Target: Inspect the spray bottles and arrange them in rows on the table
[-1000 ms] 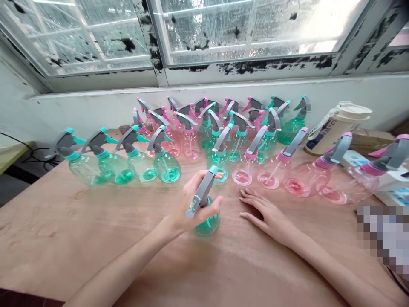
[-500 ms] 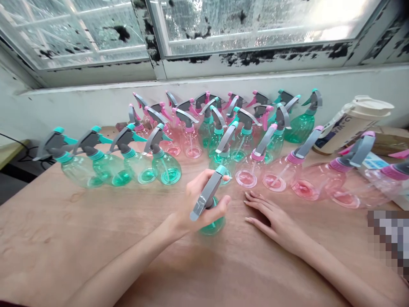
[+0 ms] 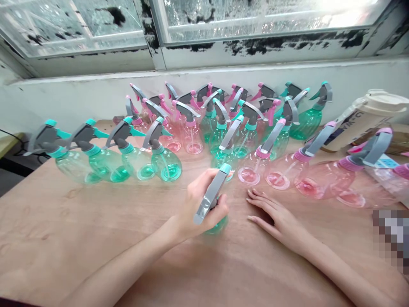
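My left hand [image 3: 198,204] is wrapped round the neck of a green spray bottle [image 3: 217,226], below its grey and teal trigger head. The fingers hide much of that bottle, which stands on the wooden table near the middle. To its right, my right hand [image 3: 277,217] rests palm down on the tabletop, fingers stretched out and holding nothing. Just beyond the held bottle stands another green spray bottle [image 3: 225,155]. A pink spray bottle [image 3: 252,168] is the nearest one past my right fingertips.
Several green spray bottles [image 3: 166,162] stand in a row at the left. Pink ones [image 3: 313,181] line the right, and mixed colours crowd the back by the wall. A cream tumbler [image 3: 367,115] stands at the back right. The wooden table [image 3: 79,238] has its edge at the left.
The view has shifted slightly, so the bottles at the back sit a little higher in the picture. My left hand keeps its hold on the green spray bottle; my right hand stays on the table.
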`<state>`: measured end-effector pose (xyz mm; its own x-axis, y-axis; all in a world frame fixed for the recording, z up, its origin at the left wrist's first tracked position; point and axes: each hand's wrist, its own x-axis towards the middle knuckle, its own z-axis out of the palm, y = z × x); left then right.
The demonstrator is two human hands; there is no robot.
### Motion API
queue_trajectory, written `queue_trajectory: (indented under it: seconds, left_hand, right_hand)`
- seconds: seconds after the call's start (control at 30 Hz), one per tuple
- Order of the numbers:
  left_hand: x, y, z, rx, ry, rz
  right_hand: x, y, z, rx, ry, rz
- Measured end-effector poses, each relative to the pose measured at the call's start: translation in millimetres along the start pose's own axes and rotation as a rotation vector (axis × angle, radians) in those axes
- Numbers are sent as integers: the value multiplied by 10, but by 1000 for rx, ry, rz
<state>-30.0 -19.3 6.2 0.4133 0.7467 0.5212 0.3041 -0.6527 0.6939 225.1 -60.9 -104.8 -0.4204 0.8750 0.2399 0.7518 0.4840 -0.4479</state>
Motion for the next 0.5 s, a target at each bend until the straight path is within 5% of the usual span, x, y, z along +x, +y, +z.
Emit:
queue_trajectory:
  seconds: [0.5]
  left_hand:
    - [-37, -10, 11, -19, 29, 7]
  right_hand:
    - [16, -23, -19, 39, 21, 2]
